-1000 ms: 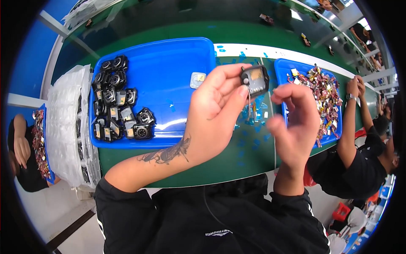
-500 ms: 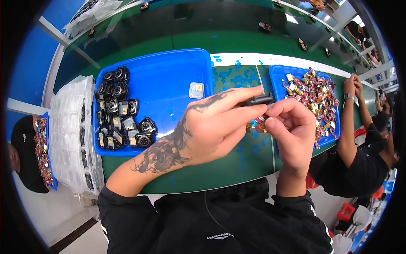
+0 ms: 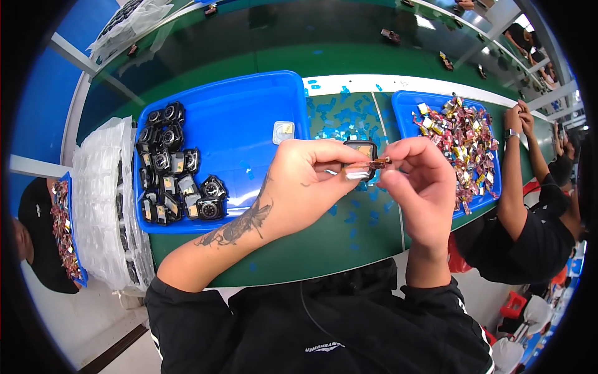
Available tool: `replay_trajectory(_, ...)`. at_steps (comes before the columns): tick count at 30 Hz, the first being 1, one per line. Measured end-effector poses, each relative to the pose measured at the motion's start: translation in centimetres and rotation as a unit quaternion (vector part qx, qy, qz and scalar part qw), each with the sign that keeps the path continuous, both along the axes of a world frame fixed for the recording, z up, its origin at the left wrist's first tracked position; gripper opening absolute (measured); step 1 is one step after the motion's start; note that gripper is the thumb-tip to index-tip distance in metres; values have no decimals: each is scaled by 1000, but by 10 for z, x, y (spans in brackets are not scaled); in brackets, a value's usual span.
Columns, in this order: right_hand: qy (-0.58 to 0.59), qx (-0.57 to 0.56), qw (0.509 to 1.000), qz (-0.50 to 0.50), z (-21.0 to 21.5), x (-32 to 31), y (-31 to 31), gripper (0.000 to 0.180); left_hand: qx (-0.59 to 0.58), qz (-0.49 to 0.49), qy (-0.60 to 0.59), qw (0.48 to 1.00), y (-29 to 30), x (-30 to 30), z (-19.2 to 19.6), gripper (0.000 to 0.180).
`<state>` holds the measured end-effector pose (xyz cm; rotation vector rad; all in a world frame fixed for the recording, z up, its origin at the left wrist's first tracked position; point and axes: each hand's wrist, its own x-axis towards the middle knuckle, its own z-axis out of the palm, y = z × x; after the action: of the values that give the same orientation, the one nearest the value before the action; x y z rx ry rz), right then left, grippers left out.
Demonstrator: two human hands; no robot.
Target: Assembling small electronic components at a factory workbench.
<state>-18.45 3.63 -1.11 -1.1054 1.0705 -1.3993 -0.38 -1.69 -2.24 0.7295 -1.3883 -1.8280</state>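
My left hand (image 3: 305, 181), tattooed down the wrist, grips a square black watch case (image 3: 367, 148) between thumb and fingers. Over the case's near edge sits a small circuit part (image 3: 376, 163) with a coppery strip and a silvery block (image 3: 356, 174). My right hand (image 3: 427, 187) has its index finger and thumb curled at the right end of that circuit part. Fingers partly cover the case. Left of my hands, a blue tray (image 3: 249, 84) holds several black watch cases (image 3: 163, 161) and a clear square piece (image 3: 284, 132).
A blue tray (image 3: 402, 103) at the right is heaped with small circuit parts (image 3: 464, 149). Blue film bits (image 3: 349, 115) litter the green table (image 3: 299, 252). White plastic trays (image 3: 103, 199) are stacked at the left. A co-worker's arms (image 3: 516, 162) reach in at the right.
My left hand has turned, so the watch case's open side and the circuit part now show. My right hand has shifted slightly left, its fingers still by the part.
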Motion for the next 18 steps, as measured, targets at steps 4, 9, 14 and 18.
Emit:
replay_trajectory(4,116,-69,986,-96,-3,8,-1,25,-50,41,18,998,6,-4,1,32)
replay_trajectory(9,134,-83,983,-97,-14,11,-6,24,-109,73,30,991,5,-6,-11,38)
replay_trajectory(14,164,-99,975,-112,-19,9,-7,23,-107,63,3,992,8,-6,-13,37)
replay_trajectory(18,196,-92,969,-117,-16,10,-8,26,-98,55,81,990,8,-9,-17,44)
